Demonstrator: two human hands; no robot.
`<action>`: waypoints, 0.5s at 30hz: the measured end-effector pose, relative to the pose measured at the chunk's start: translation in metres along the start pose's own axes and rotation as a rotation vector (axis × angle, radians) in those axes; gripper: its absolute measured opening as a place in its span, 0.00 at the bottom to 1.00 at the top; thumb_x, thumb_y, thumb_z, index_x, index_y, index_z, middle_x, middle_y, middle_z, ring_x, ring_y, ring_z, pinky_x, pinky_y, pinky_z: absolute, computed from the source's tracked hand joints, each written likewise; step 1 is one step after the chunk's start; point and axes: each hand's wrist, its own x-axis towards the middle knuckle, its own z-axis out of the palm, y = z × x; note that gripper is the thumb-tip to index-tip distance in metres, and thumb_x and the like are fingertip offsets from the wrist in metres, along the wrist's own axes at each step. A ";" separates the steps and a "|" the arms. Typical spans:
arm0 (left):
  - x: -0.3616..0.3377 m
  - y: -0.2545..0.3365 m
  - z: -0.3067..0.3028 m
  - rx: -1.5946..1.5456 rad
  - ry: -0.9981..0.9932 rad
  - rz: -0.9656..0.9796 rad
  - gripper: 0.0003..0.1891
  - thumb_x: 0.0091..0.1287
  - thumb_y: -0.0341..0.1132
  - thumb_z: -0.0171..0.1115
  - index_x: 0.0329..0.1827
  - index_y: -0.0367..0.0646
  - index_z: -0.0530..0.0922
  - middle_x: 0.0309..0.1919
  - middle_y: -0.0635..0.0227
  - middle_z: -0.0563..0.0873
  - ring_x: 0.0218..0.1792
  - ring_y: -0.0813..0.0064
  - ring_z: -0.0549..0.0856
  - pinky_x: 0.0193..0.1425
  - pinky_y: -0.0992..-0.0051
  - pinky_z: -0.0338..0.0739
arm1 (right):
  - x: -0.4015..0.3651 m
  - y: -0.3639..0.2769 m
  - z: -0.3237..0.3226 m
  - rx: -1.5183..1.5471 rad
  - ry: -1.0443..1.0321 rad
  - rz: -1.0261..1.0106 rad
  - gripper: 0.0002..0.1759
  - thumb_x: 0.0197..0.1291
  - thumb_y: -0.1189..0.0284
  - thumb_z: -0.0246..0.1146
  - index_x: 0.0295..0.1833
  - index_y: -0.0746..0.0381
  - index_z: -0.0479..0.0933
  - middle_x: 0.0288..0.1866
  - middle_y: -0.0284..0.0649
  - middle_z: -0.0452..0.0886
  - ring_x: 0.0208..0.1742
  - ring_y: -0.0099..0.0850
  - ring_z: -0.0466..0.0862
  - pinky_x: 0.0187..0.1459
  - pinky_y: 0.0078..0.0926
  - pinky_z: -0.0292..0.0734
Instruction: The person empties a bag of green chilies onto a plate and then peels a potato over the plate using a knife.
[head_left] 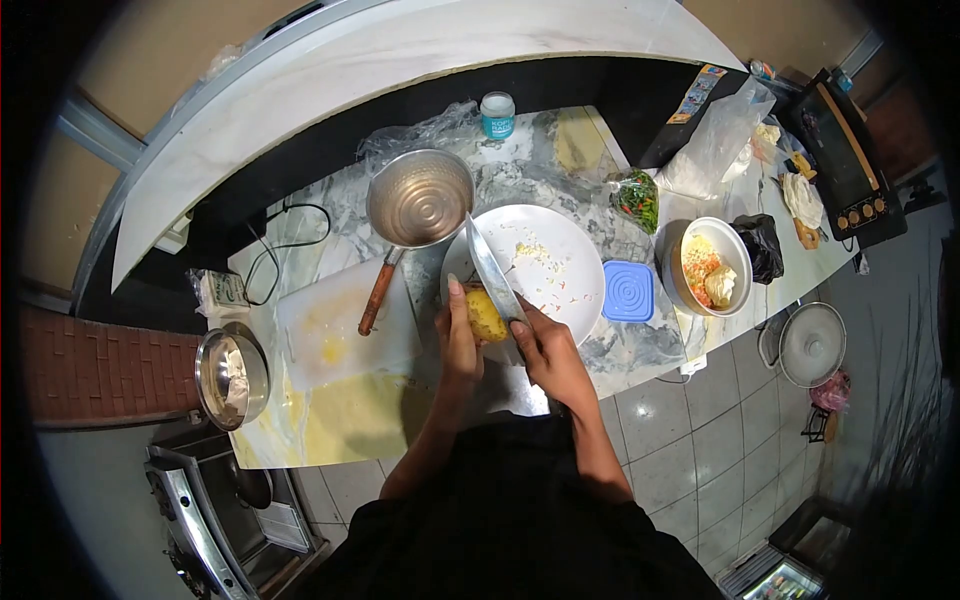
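A yellow potato-like piece (486, 315) is held in my left hand (461, 335), with the thumb up along its side. My right hand (545, 350) is closed round the handle end of a large knife (490, 262). Its blade points up and away, along the right side of the yellow piece. Both hands are over the near edge of a white plate (585, 265), which bears small pale and orange bits.
A saucepan (420, 198) stands behind left, its handle over a cutting board (350, 320). To the right are a blue lid (628, 291), a white pot of chopped food (741, 290) and a bag of greens (636, 200). A metal bowl (258, 385) sits far left.
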 end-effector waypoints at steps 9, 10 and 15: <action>0.002 -0.011 0.001 0.003 0.173 -0.007 0.22 0.77 0.50 0.46 0.42 0.38 0.78 0.33 0.70 0.81 0.33 0.83 0.79 0.38 0.80 0.75 | 0.005 0.007 -0.008 -0.164 -0.171 0.228 0.19 0.69 0.71 0.56 0.59 0.73 0.72 0.38 0.62 0.81 0.36 0.50 0.83 0.43 0.35 0.76; 0.003 -0.009 -0.002 -0.012 0.132 -0.020 0.22 0.77 0.50 0.46 0.42 0.38 0.78 0.34 0.70 0.81 0.34 0.83 0.79 0.40 0.80 0.75 | 0.004 0.007 -0.009 -0.095 -0.162 0.230 0.17 0.69 0.71 0.56 0.55 0.74 0.74 0.37 0.62 0.81 0.37 0.51 0.83 0.42 0.36 0.76; 0.003 -0.005 0.004 -0.062 0.083 0.009 0.21 0.77 0.50 0.46 0.43 0.39 0.77 0.36 0.70 0.81 0.38 0.83 0.79 0.45 0.80 0.75 | 0.005 0.020 0.021 -0.018 0.227 -0.259 0.13 0.68 0.72 0.56 0.39 0.74 0.75 0.24 0.58 0.75 0.23 0.49 0.74 0.31 0.39 0.70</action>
